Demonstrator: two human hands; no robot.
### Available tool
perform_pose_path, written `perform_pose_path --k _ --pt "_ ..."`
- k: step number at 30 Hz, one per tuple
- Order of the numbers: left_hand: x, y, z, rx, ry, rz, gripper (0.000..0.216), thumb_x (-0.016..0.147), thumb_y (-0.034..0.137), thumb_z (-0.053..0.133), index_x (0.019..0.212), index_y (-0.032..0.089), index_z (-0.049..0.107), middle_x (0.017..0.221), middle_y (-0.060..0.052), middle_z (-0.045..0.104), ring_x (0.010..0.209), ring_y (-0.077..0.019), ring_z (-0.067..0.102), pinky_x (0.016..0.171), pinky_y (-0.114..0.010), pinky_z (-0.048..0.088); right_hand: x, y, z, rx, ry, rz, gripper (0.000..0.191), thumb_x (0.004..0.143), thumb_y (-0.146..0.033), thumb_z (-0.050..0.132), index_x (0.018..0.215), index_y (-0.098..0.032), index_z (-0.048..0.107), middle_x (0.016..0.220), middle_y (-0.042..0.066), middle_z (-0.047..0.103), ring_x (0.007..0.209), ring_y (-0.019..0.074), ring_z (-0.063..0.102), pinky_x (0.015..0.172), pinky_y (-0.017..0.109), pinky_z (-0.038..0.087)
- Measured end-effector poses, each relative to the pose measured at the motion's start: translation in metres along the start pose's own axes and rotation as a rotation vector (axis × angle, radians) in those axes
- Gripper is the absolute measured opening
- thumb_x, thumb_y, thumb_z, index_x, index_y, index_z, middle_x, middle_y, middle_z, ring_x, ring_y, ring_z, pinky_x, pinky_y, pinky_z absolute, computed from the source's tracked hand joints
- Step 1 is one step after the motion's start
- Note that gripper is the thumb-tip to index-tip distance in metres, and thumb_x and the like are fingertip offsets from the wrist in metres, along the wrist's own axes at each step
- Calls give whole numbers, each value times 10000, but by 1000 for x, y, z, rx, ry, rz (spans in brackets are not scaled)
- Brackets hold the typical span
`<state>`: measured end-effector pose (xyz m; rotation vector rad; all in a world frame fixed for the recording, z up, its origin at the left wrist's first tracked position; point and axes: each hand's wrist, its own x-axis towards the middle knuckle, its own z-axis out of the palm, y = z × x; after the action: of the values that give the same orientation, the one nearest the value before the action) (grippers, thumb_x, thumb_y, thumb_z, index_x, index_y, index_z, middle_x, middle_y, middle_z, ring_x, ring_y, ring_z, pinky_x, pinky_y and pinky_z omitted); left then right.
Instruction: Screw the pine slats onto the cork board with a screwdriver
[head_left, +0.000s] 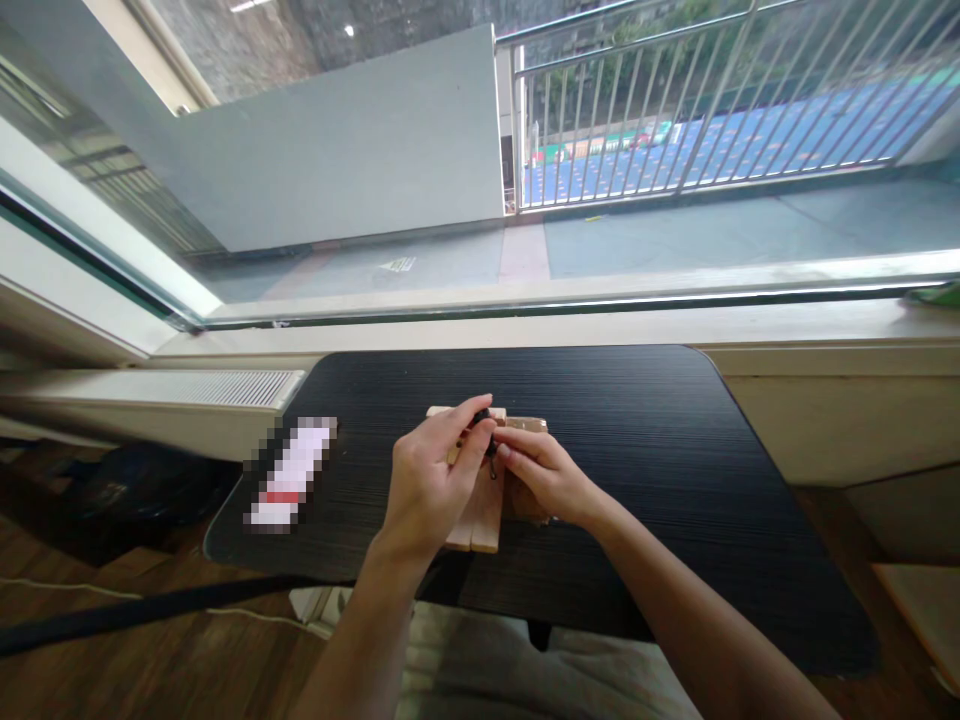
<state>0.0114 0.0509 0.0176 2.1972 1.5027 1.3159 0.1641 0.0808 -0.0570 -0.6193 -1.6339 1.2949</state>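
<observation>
My left hand [431, 480] is closed, its thumb and fingers pinching a small black object [482, 414] whose kind I cannot make out. A thin dark end of it sticks out below the thumb. From the other side, my right hand [551, 472] meets it with thumb and index finger pressed together at the object. Both hands are above pale wooden strips [480, 525] lying side by side on the black table [637, 430]. Partly hidden under my right hand is a brown, rough-edged piece [529, 425], which touches the strips. My fingers cover much of the small object.
A blurred-out white and red item [292, 475] lies at the table's left. Behind the table run a white window sill [525, 328] and a large window, with a railing [712, 120] outside. A dark strap or bar [165, 605] crosses the lower left.
</observation>
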Motion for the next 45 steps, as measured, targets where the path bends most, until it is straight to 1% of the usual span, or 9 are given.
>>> perform_pose_path --k 4,11,16,22,25,28,33,37,45 --pt "-2 -2 0 -6 -9 32 241 948 273 570 1115 192 724 1007 -54 777 867 -162 721 843 -266 576 -1 2 2 25 -3 13 406 956 -455 542 1251 -214 683 1326 99 657 1182 244 621 1015 399 489" --pt "-2 -2 0 -40 -55 51 268 970 263 523 1155 190 702 1020 -63 763 889 -166 708 865 -280 561 -1 -2 0 0 -19 18 338 946 -372 559 1170 -174 716 1155 94 731 1005 224 669 877 358 535" --pt "-5 -3 0 -62 -69 28 309 978 279 496 1206 185 682 1032 -77 750 898 -176 696 872 -301 554 -1 -2 -1 -47 -16 27 316 939 -354 573 1144 -167 725 1090 95 743 981 232 663 872 373 521" --pt "-4 -9 2 -49 -74 67 384 943 327 585 1296 182 630 975 -62 730 872 -168 669 852 -297 542 1 -7 -1 -59 -20 6 294 938 -354 586 1112 -171 735 1036 71 747 922 209 663 828 331 519" --pt "-2 -10 4 -29 -25 79 385 905 306 657 1275 201 641 970 -47 713 877 -157 657 841 -283 538 1 -8 -1 -50 -9 11 289 930 -331 592 1127 -171 730 1052 68 751 916 200 670 800 310 527" --pt "-1 -9 4 -7 39 58 362 859 287 717 1211 220 659 941 -20 703 839 -142 653 795 -262 547 0 -7 0 -49 7 30 280 915 -331 612 1120 -184 732 1074 70 752 948 209 676 835 328 531" --pt "-2 -6 2 -23 94 91 191 847 277 732 1015 194 698 893 -19 719 801 -138 668 756 -247 554 0 -7 0 -35 -8 59 268 896 -310 629 1101 -178 740 1077 78 756 954 215 689 858 349 537" --pt "-2 -5 1 -45 72 99 175 874 242 697 1042 196 713 904 -20 731 802 -130 676 753 -233 554 -1 -8 -2 11 -17 96 311 882 -335 641 1130 -173 735 1081 86 759 954 225 700 831 352 558" --pt "-2 -3 0 -48 -6 34 218 925 263 616 1107 207 722 978 -43 751 853 -147 690 816 -255 561 0 -7 -2 9 10 20 291 905 -270 593 1150 -194 730 1145 73 748 1026 228 689 895 374 546"
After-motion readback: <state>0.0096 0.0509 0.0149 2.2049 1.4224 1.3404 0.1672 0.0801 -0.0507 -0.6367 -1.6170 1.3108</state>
